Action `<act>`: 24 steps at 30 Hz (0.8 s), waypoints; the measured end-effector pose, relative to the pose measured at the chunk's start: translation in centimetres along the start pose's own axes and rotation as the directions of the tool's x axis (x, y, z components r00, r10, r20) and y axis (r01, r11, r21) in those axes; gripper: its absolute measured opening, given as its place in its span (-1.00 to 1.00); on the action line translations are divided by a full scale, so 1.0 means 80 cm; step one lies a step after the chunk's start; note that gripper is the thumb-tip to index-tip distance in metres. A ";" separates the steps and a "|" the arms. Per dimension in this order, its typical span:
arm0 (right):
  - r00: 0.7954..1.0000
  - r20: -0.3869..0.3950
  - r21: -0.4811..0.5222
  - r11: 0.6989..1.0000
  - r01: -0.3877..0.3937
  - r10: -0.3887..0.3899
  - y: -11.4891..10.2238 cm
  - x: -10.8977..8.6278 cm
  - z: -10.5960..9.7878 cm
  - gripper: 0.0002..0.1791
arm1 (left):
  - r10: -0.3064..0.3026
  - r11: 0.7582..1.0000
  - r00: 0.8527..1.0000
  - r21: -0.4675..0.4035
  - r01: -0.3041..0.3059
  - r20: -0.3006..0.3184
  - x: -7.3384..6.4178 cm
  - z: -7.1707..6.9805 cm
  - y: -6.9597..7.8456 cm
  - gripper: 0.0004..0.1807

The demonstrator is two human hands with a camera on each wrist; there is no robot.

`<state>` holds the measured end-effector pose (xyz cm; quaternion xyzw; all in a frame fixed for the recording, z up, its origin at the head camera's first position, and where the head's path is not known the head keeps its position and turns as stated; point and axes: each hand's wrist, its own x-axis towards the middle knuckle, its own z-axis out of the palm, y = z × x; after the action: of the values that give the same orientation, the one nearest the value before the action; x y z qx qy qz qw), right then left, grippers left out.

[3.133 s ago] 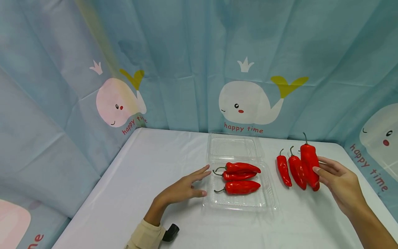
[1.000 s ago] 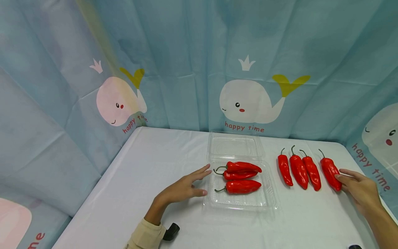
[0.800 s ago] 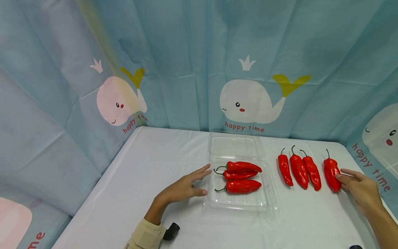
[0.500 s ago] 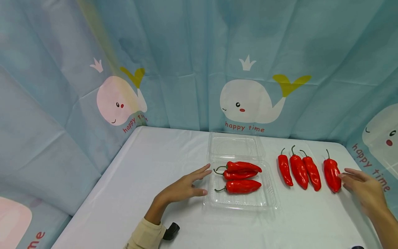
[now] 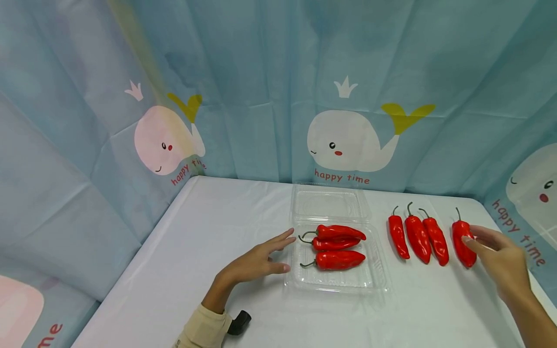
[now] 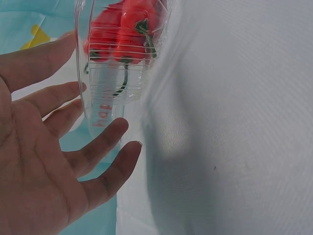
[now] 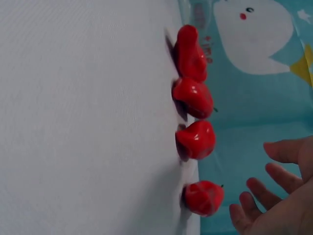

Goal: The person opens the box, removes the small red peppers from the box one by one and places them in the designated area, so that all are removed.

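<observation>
Beside the left edge of a clear plastic clamshell container [image 5: 339, 283], my left hand [image 5: 254, 263] is held with its fingers spread. In the left wrist view its fingertips come right up to the container wall [image 6: 82, 78]. Three red peppers [image 5: 339, 260] with green stems lie inside, stems toward that hand. My right hand [image 5: 500, 256] hovers over the rightmost red pepper [image 5: 462, 244], its thumb overlapping it in the head view. The right wrist view shows that hand [image 7: 288, 196] apart from the pepper [image 7: 204, 198], fingers loosely bent, nothing between them.
Three more red peppers [image 5: 418, 240] lie in a row left of the rightmost one, stems away from me. The container's lid [image 5: 327, 205] lies folded back behind its base. A blue whale-print curtain [image 5: 261, 96] encloses the white table [image 5: 209, 217] at the back and sides.
My right hand has laid the pepper it held down at the row's right end, nudged it slightly right, let go, and risen above it. The left hand has stayed in place.
</observation>
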<state>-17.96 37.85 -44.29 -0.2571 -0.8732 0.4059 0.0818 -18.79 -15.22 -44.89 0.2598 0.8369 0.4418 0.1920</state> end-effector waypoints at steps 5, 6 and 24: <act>0.992 0.024 0.021 0.992 0.125 -0.126 -0.011 -0.017 0.008 -0.23 | -0.001 1.000 1.000 0.001 0.001 0.001 0.000 0.000 0.000 -0.20; 0.989 0.028 0.028 0.989 0.145 -0.145 -0.014 -0.021 0.010 -0.23 | 0.001 1.000 1.000 -0.002 -0.001 0.002 0.000 0.000 0.000 -0.20; 0.862 0.112 0.133 0.867 0.480 -0.495 -0.065 -0.072 0.040 -0.31 | 0.001 1.000 1.000 0.001 -0.001 -0.004 0.001 0.000 -0.001 -0.20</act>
<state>-16.14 29.94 -42.10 0.0062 -0.8917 0.4329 0.1323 -18.85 -15.18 -44.96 0.2594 0.8373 0.4422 0.1898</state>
